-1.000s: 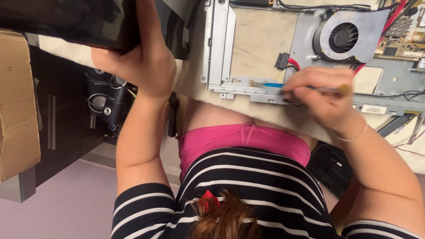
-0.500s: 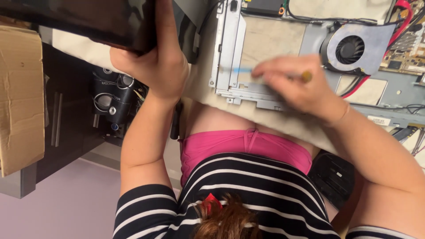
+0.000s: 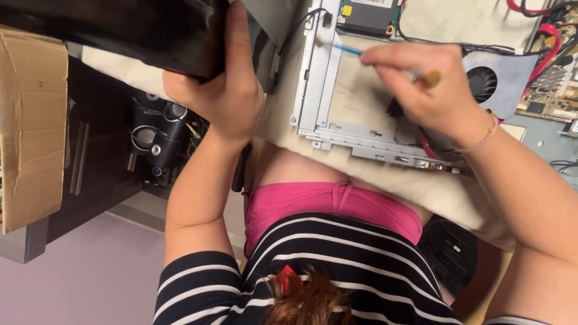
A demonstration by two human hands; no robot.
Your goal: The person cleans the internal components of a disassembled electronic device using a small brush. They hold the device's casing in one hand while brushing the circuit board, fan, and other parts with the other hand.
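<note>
Brushing dust w/ a thin blue-handled brush w/ yellow end [image 3: 385, 60], right hand [image 3: 430, 90] pinched shut around it, bristle tip at the silver sheet-metal computer chassis frame [image 3: 313, 84] near its upper left rail. Left hand [image 3: 226, 90] curled closed on the edge of a glossy black panel [image 3: 120, 30], propping it up off the beige cloth-covered table [image 3: 421, 186]. Prob. best done w/ light short strokes along the rail, away from the grey round cooling fan [image 3: 494, 78] & the green circuit board [image 3: 551, 90], panel kept steady meanwhile. Hard to tell: bristles blurred, contact w/ frame unclear; panel cut off at top; brown cardboard box [image 3: 30, 126] half out of view at left.
</note>
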